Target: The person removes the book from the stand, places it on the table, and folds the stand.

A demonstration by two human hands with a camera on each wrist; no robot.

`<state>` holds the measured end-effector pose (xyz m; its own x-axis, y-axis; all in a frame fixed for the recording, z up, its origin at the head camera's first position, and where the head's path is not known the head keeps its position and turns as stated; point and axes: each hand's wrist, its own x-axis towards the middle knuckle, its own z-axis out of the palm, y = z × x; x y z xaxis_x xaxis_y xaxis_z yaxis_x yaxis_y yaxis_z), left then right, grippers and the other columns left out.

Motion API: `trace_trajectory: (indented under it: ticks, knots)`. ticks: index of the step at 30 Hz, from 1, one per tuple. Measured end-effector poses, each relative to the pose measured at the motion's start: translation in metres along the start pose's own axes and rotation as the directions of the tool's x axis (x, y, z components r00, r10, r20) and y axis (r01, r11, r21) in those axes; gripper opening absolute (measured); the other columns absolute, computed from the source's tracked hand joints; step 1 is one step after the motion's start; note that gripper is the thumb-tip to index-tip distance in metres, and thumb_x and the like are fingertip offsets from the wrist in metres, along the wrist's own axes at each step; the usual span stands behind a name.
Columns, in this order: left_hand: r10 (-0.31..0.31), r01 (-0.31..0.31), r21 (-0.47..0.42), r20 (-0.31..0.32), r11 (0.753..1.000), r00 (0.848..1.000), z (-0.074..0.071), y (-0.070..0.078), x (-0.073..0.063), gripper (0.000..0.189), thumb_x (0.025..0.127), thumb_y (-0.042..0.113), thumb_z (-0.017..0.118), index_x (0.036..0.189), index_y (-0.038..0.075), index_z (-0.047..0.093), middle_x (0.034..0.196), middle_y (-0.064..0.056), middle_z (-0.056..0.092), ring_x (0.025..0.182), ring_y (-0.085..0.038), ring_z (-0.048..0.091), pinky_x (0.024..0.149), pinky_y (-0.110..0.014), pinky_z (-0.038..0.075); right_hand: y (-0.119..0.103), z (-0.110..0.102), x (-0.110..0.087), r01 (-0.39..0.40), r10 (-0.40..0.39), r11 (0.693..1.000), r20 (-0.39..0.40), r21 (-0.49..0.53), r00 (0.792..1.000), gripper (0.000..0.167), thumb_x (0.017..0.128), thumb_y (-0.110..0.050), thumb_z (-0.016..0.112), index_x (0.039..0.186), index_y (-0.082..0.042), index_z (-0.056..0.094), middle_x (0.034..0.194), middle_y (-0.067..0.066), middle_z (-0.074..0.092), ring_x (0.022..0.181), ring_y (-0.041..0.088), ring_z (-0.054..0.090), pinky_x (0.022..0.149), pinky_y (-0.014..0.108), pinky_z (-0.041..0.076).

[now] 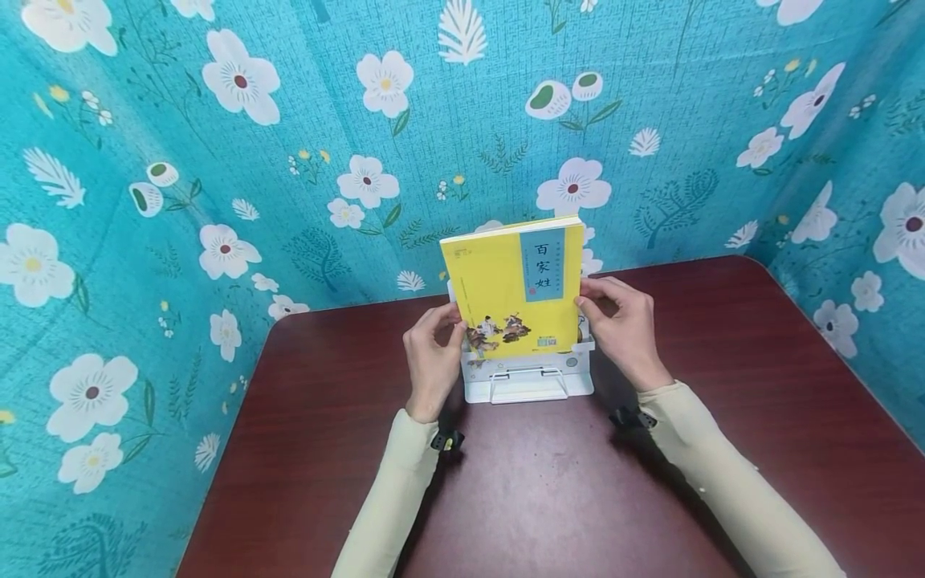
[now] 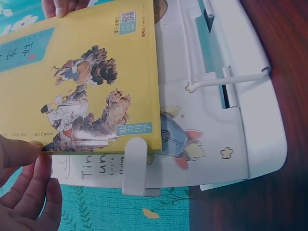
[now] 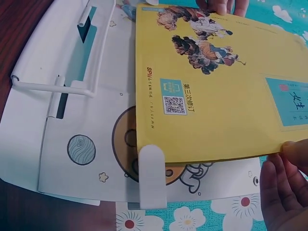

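Note:
A yellow paperback book [image 1: 491, 277] with a blue title panel leans upright against a white book stand [image 1: 474, 390] printed with cartoon pictures. My left hand [image 1: 436, 353] pinches the book's left edge, thumb on the front cover and fingers behind. On the opposite edge, my right hand [image 1: 623, 325] pinches it the same way, as the right wrist view also shows. A white tab [image 2: 135, 166] of the stand overlaps the book's lower left corner, and another tab [image 3: 152, 178] overlaps the lower right one. Most of the stand's back plate is hidden behind the book.
A white wire bracket [image 1: 529, 398] sticks out at the stand's front foot. The stand is on a dark red-brown table [image 1: 318, 449], near its back edge. Behind hangs a turquoise flowered curtain [image 1: 303, 152]. Dark straps [image 1: 448, 439] circle both wrists.

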<state>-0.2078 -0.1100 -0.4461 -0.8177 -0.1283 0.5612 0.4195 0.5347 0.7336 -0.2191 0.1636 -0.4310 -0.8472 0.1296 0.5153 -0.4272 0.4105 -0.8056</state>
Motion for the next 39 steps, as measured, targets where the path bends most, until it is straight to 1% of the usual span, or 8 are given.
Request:
trace_trajectory:
  ticks: [7, 13, 18, 21, 25, 28, 34, 39]
  knots:
    - [0.015, -0.016, -0.025, -0.02, 1.0, 1.0, -0.001, 0.004, 0.005, 0.023, 0.091, 0.002, 0.077, 0.114, 0.006, 0.078, 0.101, -0.009, 0.079, 0.092, -0.02, 0.077, 0.086, -0.038, 0.062, -0.004, -0.002, 0.001, -0.005, 0.005, 1.0, 0.002, 0.027, 1.0, 0.026, 0.091, 0.006, 0.073, 0.116, 0.003, 0.077, 0.104, 0.019, 0.077, 0.078, -0.002, 0.063, 0.071, 0.006, 0.051]
    - [0.042, -0.044, -0.045, -0.043, 0.998, 0.998, -0.003, 0.008, 0.008, 0.024, 0.091, 0.001, 0.078, 0.114, 0.006, 0.079, 0.101, -0.01, 0.079, 0.092, -0.021, 0.077, 0.087, -0.04, 0.062, -0.008, -0.005, 0.004, 0.004, -0.004, 0.998, -0.009, 0.064, 1.0, 0.025, 0.091, 0.006, 0.073, 0.116, 0.004, 0.077, 0.104, 0.021, 0.076, 0.082, -0.004, 0.066, 0.079, 0.006, 0.054]
    - [0.067, -0.072, -0.073, -0.06, 0.995, 0.996, -0.004, 0.013, 0.008, 0.026, 0.091, 0.003, 0.078, 0.117, 0.006, 0.078, 0.102, -0.011, 0.079, 0.093, -0.023, 0.077, 0.087, -0.04, 0.063, -0.013, -0.008, 0.003, -0.001, 0.002, 0.996, -0.007, 0.095, 1.0, 0.027, 0.091, 0.006, 0.074, 0.118, 0.003, 0.076, 0.107, 0.021, 0.075, 0.087, 0.004, 0.071, 0.085, 0.008, 0.056]
    - [0.061, -0.066, -0.088, -0.06, 0.994, 0.996, -0.006, 0.016, 0.008, 0.027, 0.091, 0.003, 0.078, 0.118, 0.006, 0.078, 0.102, -0.011, 0.079, 0.093, -0.022, 0.077, 0.086, -0.04, 0.063, -0.016, -0.01, 0.001, -0.014, 0.014, 0.995, 0.001, 0.098, 1.0, 0.028, 0.091, 0.005, 0.074, 0.119, 0.002, 0.076, 0.108, 0.021, 0.075, 0.087, 0.006, 0.071, 0.086, 0.008, 0.056]
    - [0.046, -0.051, -0.101, -0.051, 0.994, 0.998, -0.008, 0.019, 0.006, 0.027, 0.091, 0.004, 0.078, 0.118, 0.007, 0.078, 0.103, -0.011, 0.079, 0.094, -0.022, 0.077, 0.087, -0.04, 0.062, -0.018, -0.013, -0.001, -0.028, 0.028, 0.994, 0.001, 0.107, 1.0, 0.029, 0.091, 0.005, 0.074, 0.12, 0.002, 0.076, 0.109, 0.02, 0.075, 0.087, 0.0, 0.069, 0.084, 0.008, 0.056]
    - [0.044, -0.049, -0.112, -0.048, 0.992, 0.998, -0.008, 0.023, 0.006, 0.027, 0.091, 0.005, 0.079, 0.118, 0.008, 0.078, 0.104, -0.01, 0.08, 0.094, -0.021, 0.077, 0.088, -0.04, 0.061, -0.018, -0.016, 0.0, -0.035, 0.035, 0.993, 0.0, 0.113, 0.999, 0.029, 0.091, 0.004, 0.075, 0.12, 0.001, 0.076, 0.107, 0.011, 0.075, 0.086, -0.001, 0.067, 0.083, 0.008, 0.055]
    - [0.044, -0.049, -0.141, -0.033, 0.989, 0.998, -0.007, 0.03, 0.004, 0.027, 0.09, 0.005, 0.08, 0.117, 0.008, 0.079, 0.104, -0.009, 0.08, 0.092, -0.021, 0.077, 0.086, -0.043, 0.061, -0.019, -0.025, -0.001, -0.06, 0.06, 0.991, 0.01, 0.121, 0.998, 0.03, 0.092, 0.002, 0.075, 0.122, -0.001, 0.076, 0.101, -0.02, 0.07, 0.085, 0.003, 0.067, 0.08, 0.009, 0.055]
    - [0.018, -0.019, -0.171, -0.003, 0.985, 1.0, -0.005, 0.034, 0.0, 0.026, 0.09, 0.004, 0.079, 0.116, 0.007, 0.079, 0.103, -0.009, 0.08, 0.092, -0.02, 0.077, 0.083, -0.035, 0.061, -0.021, -0.032, -0.002, -0.091, 0.089, 0.989, 0.022, 0.118, 0.996, 0.031, 0.094, 0.0, 0.074, 0.124, -0.001, 0.075, 0.101, -0.025, 0.069, 0.086, 0.003, 0.066, 0.08, 0.009, 0.055]
